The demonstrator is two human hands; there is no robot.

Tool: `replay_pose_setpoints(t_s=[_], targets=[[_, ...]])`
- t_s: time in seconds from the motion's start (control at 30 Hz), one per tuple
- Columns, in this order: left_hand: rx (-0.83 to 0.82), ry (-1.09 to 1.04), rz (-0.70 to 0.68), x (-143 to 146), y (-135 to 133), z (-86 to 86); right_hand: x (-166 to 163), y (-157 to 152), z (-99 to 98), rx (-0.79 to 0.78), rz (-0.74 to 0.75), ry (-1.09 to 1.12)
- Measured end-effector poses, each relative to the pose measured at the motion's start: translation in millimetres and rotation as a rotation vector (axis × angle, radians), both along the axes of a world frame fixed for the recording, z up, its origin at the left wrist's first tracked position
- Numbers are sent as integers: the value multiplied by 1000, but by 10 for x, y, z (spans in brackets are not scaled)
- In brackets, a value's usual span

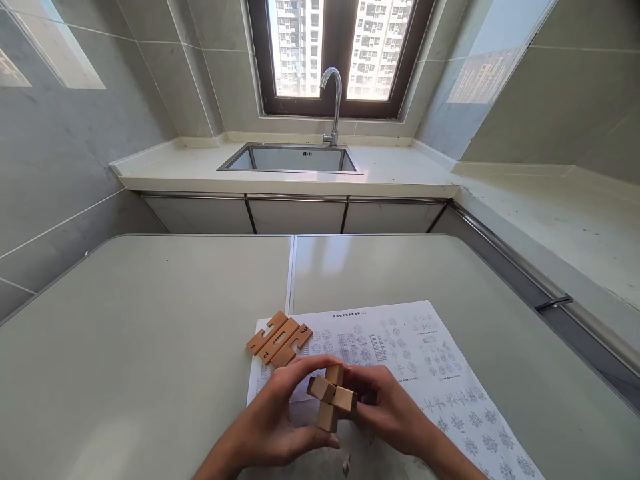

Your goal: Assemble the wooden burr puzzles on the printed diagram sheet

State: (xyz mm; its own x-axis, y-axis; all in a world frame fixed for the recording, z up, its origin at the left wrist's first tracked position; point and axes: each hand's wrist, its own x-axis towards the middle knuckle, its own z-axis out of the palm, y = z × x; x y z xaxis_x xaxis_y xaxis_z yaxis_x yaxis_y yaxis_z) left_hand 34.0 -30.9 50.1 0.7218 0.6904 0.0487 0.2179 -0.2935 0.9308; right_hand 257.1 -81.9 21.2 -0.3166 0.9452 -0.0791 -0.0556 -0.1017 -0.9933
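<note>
Above the printed sheet [380, 347], a wooden burr puzzle [328, 399] of interlocking square bars is held between both hands. My left hand [280, 420] grips it from the left, its index finger at the top and its thumb beneath the lower bar. From the right, my right hand [387, 407] is closed on the puzzle's right side, some of its fingers hidden behind the bars. Several flat notched wooden pieces [279, 340] with dark numbers lie side by side on the sheet's upper left corner.
The sheet, covered in small diagrams, rests on a pale table [150, 333] with a seam. Beyond stands a white counter [400, 163] with a steel sink [295, 159] and a curved faucet [336, 100] under a window. Another counter [565, 213] runs along the right.
</note>
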Motion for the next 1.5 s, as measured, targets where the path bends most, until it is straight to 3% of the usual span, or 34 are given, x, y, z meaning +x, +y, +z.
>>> replay_pose_setpoints(t_s=[0.3, 0.43, 0.53, 0.8, 1.1, 1.5], targets=[[47, 1, -2, 17, 16, -6, -12, -19, 12, 82, -94, -133], [100, -10, 10, 93, -19, -21, -32, -27, -77, 98, -225, -219], [148, -19, 66, 158, -49, -64, -51, -29, -177, 54, -310, -160], [146, -32, 118, 170, -81, -124, -85, -20, -170, -6, -271, -72], [265, -75, 180, 224, -105, -185, -117, -49, -219, 0, -343, -32], [196, -31, 150, 196, -110, -181, -57, 0, -190, -68, -233, 5]])
